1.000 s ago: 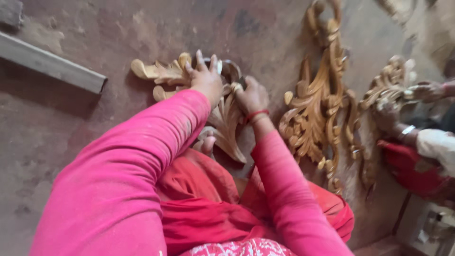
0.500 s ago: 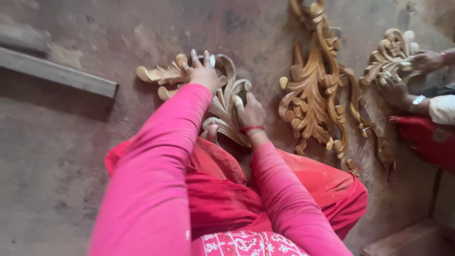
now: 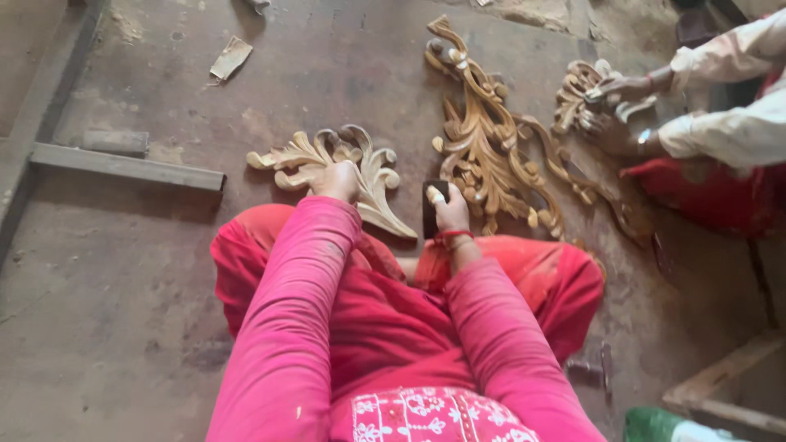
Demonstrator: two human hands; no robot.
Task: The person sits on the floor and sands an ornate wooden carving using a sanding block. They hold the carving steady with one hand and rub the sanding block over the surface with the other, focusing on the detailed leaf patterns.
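A pale carved wooden leaf ornament (image 3: 364,168) lies on the dusty floor in front of my folded legs. My left hand (image 3: 336,182) rests on its middle, fingers curled over the carving and holding it down. My right hand (image 3: 450,209) is just to the right of the ornament, off the wood, closed on a small dark flat rectangular piece (image 3: 429,206) that stands on the floor. Both arms are in pink sleeves.
A larger golden-brown scrolled carving (image 3: 491,155) lies to the right. Another person's hands (image 3: 610,110) work a small carving (image 3: 577,92) at upper right. A wooden batten (image 3: 127,166), a small block (image 3: 115,141) and a paper scrap (image 3: 230,57) lie on the left.
The view has pulled back. My left hand slid from the ornament's far edge down to its middle. My right hand left the carving and now holds the dark piece beside it.
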